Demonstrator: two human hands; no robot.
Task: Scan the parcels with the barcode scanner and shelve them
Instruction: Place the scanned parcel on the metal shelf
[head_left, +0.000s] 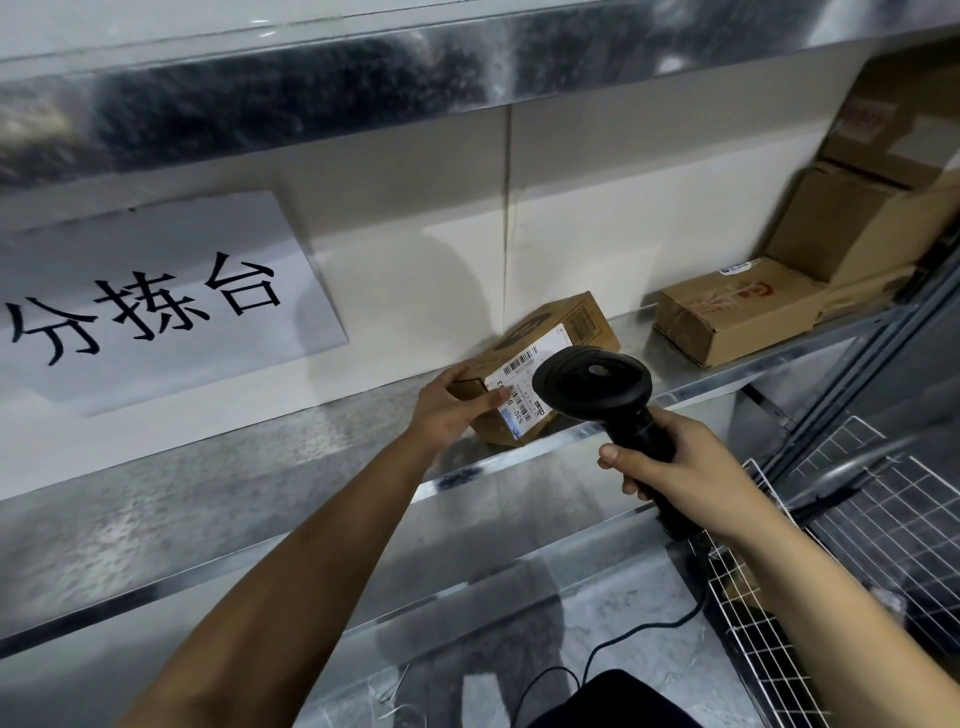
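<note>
Closest to you are your own two forearms, reaching up from the bottom edge, with a dark piece of clothing (613, 699) low between them and a thin black cable (631, 636) trailing down over the grey floor.

To your right stands a white wire basket (769, 618), pressed close beside your right wrist. Ahead runs a metal shelf (218, 483), its front lip crossing under both hands. Further right on that shelf lies a flat brown box (737, 312), and behind it more cardboard boxes (862, 223) are stacked against the right end, well apart from the parcel you are working on. Another metal shelf (363, 67) spans overhead.

Your left hand (449, 402) grips the near left corner of the parcel (540, 374), fingers curled over its top edge and thumb lying on the white label (530, 387). The parcel sits on the shelf near its front lip, tilted slightly up toward you. Your right hand (675, 462) is wrapped firmly round the handle of the black barcode scanner (592, 387), whose head hangs just in front of the parcel and covers the label's right part.

The label shows several barcodes and the characters "530" and "D"; the smaller print is too fine to read. On the wall at left a paper sign (150, 306) reads "分拣台". The flat brown box carries faded red printing you cannot make out.
</note>
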